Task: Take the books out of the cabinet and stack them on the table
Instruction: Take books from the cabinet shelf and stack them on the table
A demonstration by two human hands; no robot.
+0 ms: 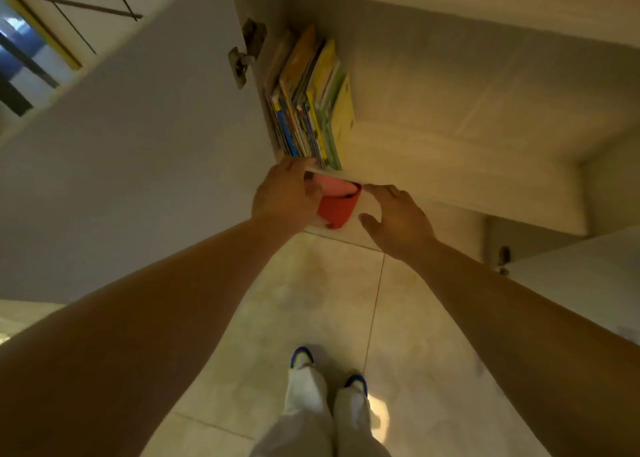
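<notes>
**Head view: both hands at the shelf edge under the books**

Head view looks down past my arms into the open cabinet (450,75). The books (311,99) stand upright in a tight row at the left end of the shelf (433,165), leaning against the cabinet's side wall beside the door (138,144) and its hinge (242,61).

My left hand (287,193) is at the shelf's front edge just below the books. Its fingers curl over a red item (337,202) with a white sheet or cover around it; whether they actually grip it I cannot tell, since the fingertips are hidden behind the hand. What the red item is cannot be made out.

My right hand (398,217) hovers just right of the red item, fingers spread and relaxed, holding nothing.

Spines show yellow, green and blue covers. Printing is present on them, but blurred; no title or brand is legible.

The upper shelf is cut off by the frame. Below, the floor (311,300) and my shoes (303,356) show.
</notes>
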